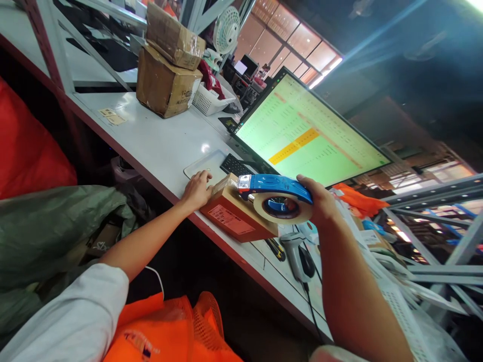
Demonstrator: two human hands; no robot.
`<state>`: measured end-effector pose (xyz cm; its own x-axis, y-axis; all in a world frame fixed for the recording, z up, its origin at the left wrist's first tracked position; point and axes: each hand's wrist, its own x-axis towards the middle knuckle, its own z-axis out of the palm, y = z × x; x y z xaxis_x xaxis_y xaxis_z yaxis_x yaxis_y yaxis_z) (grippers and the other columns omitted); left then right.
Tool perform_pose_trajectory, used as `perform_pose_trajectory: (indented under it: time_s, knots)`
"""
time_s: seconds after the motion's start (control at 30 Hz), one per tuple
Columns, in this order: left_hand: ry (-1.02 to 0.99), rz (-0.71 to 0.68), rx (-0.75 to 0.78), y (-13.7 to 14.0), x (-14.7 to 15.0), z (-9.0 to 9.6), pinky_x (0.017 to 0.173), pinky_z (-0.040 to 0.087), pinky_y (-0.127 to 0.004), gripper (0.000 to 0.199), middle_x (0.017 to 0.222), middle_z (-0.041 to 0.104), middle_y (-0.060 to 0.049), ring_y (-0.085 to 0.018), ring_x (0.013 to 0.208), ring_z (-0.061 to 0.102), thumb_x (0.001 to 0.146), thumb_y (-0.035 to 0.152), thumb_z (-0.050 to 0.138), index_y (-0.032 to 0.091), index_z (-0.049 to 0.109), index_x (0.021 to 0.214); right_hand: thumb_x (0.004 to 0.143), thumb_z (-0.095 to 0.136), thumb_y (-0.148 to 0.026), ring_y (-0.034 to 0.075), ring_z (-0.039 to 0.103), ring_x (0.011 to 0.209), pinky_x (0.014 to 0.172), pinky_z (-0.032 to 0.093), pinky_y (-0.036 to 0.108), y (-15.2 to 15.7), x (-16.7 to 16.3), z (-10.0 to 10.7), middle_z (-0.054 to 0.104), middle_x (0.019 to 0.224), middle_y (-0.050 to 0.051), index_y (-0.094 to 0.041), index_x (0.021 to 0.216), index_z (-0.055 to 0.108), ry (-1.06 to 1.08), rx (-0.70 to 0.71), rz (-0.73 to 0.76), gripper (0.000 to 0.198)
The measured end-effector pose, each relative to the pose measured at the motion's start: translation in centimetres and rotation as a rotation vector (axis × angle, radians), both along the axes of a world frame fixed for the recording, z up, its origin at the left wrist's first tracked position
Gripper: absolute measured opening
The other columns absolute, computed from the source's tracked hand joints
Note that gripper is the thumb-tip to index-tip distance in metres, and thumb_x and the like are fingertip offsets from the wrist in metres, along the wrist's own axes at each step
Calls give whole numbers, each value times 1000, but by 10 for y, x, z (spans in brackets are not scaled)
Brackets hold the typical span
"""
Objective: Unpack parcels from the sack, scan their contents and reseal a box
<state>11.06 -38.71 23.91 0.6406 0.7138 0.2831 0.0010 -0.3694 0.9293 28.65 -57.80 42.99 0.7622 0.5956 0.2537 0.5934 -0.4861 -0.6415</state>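
Observation:
A brown cardboard box with a printed label on its near side lies at the front edge of the table. My left hand presses on the left end of this box, its fingers bent against the end. In my right hand is a blue tape dispenser, gripped at its right end. The dispenser carries a wide tape roll and is tilted over the top of the box. Its metal head is at the box's upper left part, where shiny tape shows. My right fingers are partly hidden behind the dispenser.
Behind the box stand a keyboard and a large lit monitor. A barcode scanner and a yellow-black cutter lie right of the box. Two stacked cartons and a white basket occupy the table's far left.

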Motion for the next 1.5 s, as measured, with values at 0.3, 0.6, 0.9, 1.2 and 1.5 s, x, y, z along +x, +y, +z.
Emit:
perform_pose_trajectory:
  time_s: [0.3, 0.6, 0.9, 1.2, 1.5]
  knots:
    - [-425, -592, -179, -16, 12, 6, 128, 12, -46, 97, 172, 6, -9, -32, 158, 4, 81, 69, 69, 30, 28, 160, 74, 66, -69, 19, 53, 52, 47, 45, 32, 5, -10, 0, 55, 52, -2, -25, 63, 57, 208, 10, 27, 46]
    - [-329, -640, -129, 1, 11, 2, 119, 37, -48, 104, 159, 39, -13, -35, 143, 43, 66, 46, 90, 31, 37, 155, 69, 47, -97, 23, 66, 64, 56, 52, 34, -1, -16, 3, 67, 72, 3, -25, 99, 67, 273, 120, 221, 81]
    - [-257, -568, -98, 41, -24, 20, 123, 31, -42, 111, 159, 43, -10, -32, 145, 42, 60, 36, 94, 29, 38, 156, 82, 77, -45, 32, 63, 117, 100, 52, 49, -6, -51, -2, 63, 135, 8, -33, 145, 51, -433, -116, 656, 69]
    - [-108, -491, -277, 73, -67, 26, 113, 45, -38, 125, 158, 43, -10, -34, 141, 47, 53, 42, 96, 31, 31, 160, 73, 80, -36, 29, 68, 105, 97, 55, 46, 52, -48, 33, 72, 115, 5, -28, 128, 69, -187, -190, 872, 57]
    - [-54, -482, -216, 75, -67, 24, 116, 41, -35, 119, 155, 45, -7, -33, 142, 45, 56, 38, 94, 32, 34, 158, 72, 79, -54, 25, 70, 81, 84, 59, 39, -43, -7, 34, 75, 100, 7, -26, 128, 71, -141, -287, 615, 63]
